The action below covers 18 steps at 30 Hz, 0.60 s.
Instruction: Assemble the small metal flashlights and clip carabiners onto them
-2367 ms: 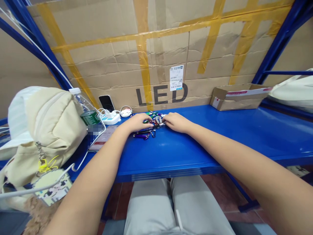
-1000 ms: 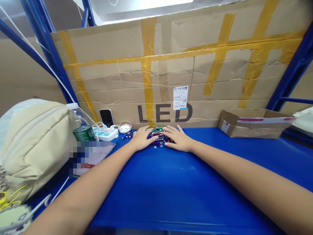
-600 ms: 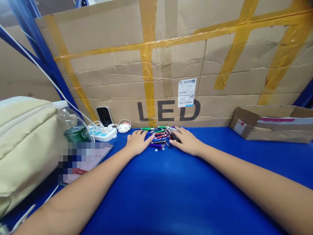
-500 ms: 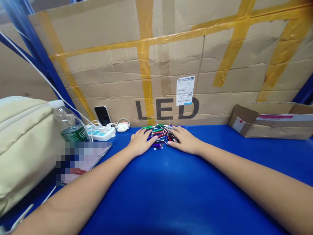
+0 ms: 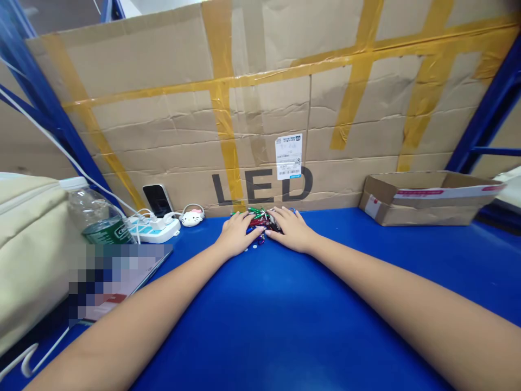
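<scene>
Up close at the far edge of the blue bench (image 5: 285, 326), both hands are lying flat with fingers spread; the left hand (image 5: 235, 236) and right hand (image 5: 291, 231) are pressing in from either side on a small heap of coloured pens (image 5: 260, 219), gripping nothing; the heap is sitting against the cardboard sheet (image 5: 260, 108); a power strip (image 5: 157, 228) and bottle (image 5: 95, 214) are standing well left.

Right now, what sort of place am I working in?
Probably a warehouse or packing bench: a blue metal shelf backed by taped cardboard marked LED, an open shipping carton, and both hands cupped around a heap of small coloured keychain lights.
</scene>
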Tool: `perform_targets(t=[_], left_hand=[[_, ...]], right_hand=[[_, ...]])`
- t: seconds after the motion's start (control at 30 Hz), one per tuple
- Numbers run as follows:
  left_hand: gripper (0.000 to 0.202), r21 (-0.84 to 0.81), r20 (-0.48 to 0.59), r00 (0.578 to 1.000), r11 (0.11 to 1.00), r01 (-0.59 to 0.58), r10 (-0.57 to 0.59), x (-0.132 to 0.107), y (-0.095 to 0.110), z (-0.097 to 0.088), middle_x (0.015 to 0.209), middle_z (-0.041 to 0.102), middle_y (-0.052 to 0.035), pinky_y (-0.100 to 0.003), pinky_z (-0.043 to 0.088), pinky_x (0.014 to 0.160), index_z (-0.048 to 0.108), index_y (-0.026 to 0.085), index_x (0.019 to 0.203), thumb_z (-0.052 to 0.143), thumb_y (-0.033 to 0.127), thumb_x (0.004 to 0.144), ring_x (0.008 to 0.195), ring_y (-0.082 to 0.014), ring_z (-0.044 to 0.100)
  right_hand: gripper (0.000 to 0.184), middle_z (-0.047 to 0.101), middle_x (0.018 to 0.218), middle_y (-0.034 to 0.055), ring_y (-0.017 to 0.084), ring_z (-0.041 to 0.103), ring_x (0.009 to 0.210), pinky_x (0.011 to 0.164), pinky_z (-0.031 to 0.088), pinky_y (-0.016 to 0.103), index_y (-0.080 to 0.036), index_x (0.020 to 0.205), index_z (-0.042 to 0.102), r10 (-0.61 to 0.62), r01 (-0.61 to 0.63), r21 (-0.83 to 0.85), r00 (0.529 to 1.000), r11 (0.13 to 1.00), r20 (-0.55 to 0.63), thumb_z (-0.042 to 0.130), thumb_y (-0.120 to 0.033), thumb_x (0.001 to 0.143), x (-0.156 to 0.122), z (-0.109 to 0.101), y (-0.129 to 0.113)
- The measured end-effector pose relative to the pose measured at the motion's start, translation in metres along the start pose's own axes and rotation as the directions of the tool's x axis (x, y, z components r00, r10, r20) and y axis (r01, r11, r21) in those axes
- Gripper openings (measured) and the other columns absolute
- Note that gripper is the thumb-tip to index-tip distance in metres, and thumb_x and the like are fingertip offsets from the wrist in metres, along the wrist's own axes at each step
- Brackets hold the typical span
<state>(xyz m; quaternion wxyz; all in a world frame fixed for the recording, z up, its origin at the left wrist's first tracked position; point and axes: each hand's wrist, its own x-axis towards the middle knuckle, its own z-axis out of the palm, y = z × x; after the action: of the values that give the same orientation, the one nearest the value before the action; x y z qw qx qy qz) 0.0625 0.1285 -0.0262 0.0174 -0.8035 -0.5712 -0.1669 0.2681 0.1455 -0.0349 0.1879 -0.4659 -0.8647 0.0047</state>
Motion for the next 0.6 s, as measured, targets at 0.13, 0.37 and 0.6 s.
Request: perform_targets(t=[0.13, 0.37, 0.6], left_hand=[[0.048, -0.110, -0.127, 0.991, 0.993, -0.052, 0.037, -0.002, -0.004, -0.003, 0.133, 0.056, -0.0046, -0.042, 0.033, 0.108, 0.055, 0.024, 0.125, 0.028, 0.050, 0.095, 0.126, -0.0230, 0.046], [0.036, -0.067, -0.114, 0.958, 0.960, -0.273, 0.264, -0.016, -0.017, -0.028, 0.116, 0.063, -0.0048, -0.043, 0.034, 0.103, 0.065, 0.022, 0.084, 0.041, 0.047, 0.090, 0.113, -0.0239, 0.052], [0.033, -0.015, 0.020, 0.927, 0.927, -0.375, 0.376, -0.024, -0.031, -0.031, 0.137, 0.049, -0.0072, -0.047, 0.026, 0.109, 0.060, 0.024, 0.098, 0.058, 0.051, 0.078, 0.129, -0.0291, 0.039]], right_hand=[[0.068, 0.035, 0.150, 0.0142, 0.031, 0.028, 0.139, 0.111, 0.019, 0.056, -0.018, 0.145, 0.035, 0.025, -0.025, 0.005, 0.998, 1.000, -0.049, 0.029, -0.060, 0.091, -0.006, -0.005, -0.004], [0.055, 0.042, 0.146, 0.0134, 0.029, 0.033, 0.137, 0.110, 0.023, 0.053, -0.017, 0.137, 0.045, -0.064, 0.054, -0.063, 0.983, 0.997, -0.174, 0.031, -0.049, 0.095, -0.014, -0.008, -0.010], [0.032, 0.049, 0.140, 0.0103, 0.026, 0.039, 0.133, 0.112, 0.020, 0.053, -0.023, 0.112, 0.066, -0.458, 0.440, -0.152, 0.881, 0.885, -0.118, 0.041, -0.033, 0.094, -0.022, -0.016, -0.025]])
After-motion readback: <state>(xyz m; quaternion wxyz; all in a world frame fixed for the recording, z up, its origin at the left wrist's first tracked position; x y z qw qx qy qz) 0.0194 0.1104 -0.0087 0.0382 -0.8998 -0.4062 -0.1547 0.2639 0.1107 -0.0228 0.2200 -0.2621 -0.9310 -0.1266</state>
